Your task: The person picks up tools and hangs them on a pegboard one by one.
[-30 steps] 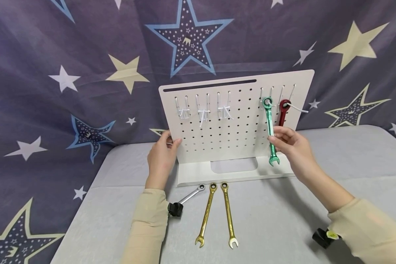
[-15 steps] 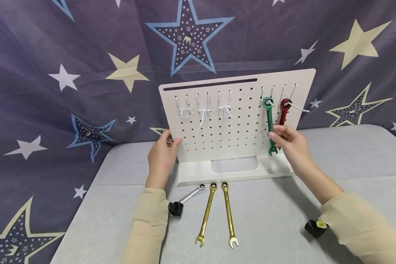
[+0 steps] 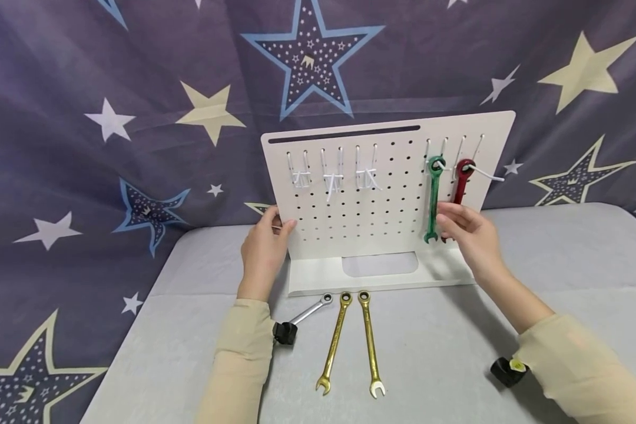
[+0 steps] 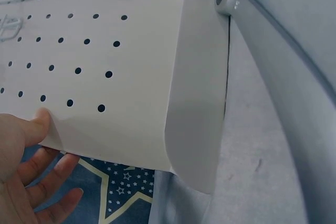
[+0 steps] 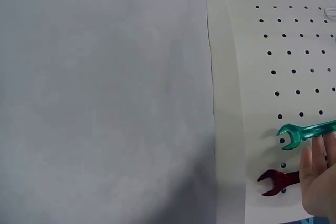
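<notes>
My left hand (image 3: 263,250) grips the left edge of a white pegboard (image 3: 352,246), thumb on the front face and fingers behind. A green ratchet wrench (image 3: 433,200) hangs by its ring end from a hook on the board's right side, open end down. Beside it a dark red ratchet wrench (image 3: 460,185) hangs the same way, partly hidden by my right hand (image 3: 471,238). In the right wrist view, the fingers (image 5: 318,153) of that hand are fairly straight, with their tips right at the green wrench (image 5: 317,129) and none curled round it.
Two gold wrenches (image 3: 335,344) and a silver wrench (image 3: 310,309), partly covered by the left wrist camera, lie on the grey table (image 3: 429,353) before the board. Wire hooks (image 3: 333,179) stick out at the board's upper left. A star-patterned cloth (image 3: 153,118) hangs behind.
The green wrench has swung left and straightened, its lower end now nearer the board. My right fingers have loosened from its handle. The left hand keeps its grip; the view shifted slightly.
</notes>
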A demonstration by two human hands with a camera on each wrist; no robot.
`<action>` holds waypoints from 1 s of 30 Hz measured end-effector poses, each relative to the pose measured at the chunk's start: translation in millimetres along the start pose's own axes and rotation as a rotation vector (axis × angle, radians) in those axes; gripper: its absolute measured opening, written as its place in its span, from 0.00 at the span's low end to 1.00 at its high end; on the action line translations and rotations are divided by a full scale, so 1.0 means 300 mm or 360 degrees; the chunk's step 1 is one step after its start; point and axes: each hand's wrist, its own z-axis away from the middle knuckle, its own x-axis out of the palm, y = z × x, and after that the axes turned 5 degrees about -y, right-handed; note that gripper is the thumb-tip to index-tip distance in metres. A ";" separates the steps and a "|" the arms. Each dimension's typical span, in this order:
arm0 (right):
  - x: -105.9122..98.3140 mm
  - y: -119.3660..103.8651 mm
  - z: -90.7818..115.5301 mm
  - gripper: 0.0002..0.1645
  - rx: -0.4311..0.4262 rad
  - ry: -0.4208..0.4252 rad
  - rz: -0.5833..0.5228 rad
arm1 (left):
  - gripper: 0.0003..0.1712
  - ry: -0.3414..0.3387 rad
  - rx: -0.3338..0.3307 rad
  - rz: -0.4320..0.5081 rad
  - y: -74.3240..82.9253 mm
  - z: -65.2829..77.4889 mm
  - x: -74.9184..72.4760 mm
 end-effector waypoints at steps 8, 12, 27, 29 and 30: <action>-0.045 -0.007 0.026 0.17 -0.0142 -0.0087 -0.0237 | 0.20 0.0006 0.0002 -0.0014 0.007 0.001 -0.003; -0.077 -0.013 0.032 0.14 -0.0181 -0.0057 -0.0289 | 0.20 0.0004 -0.0003 -0.0014 0.005 0.001 -0.004; -0.200 -0.019 0.023 0.12 -0.0254 0.0070 -0.0212 | 0.20 -0.0004 0.0003 -0.0009 -0.001 0.002 -0.002; -0.213 -0.022 0.018 0.12 -0.0252 0.0093 -0.0193 | 0.20 -0.0006 0.0002 -0.0007 0.001 0.002 -0.001; -0.219 -0.023 0.015 0.11 -0.0248 0.0103 -0.0185 | 0.20 -0.0007 0.0001 -0.0006 0.001 0.002 -0.001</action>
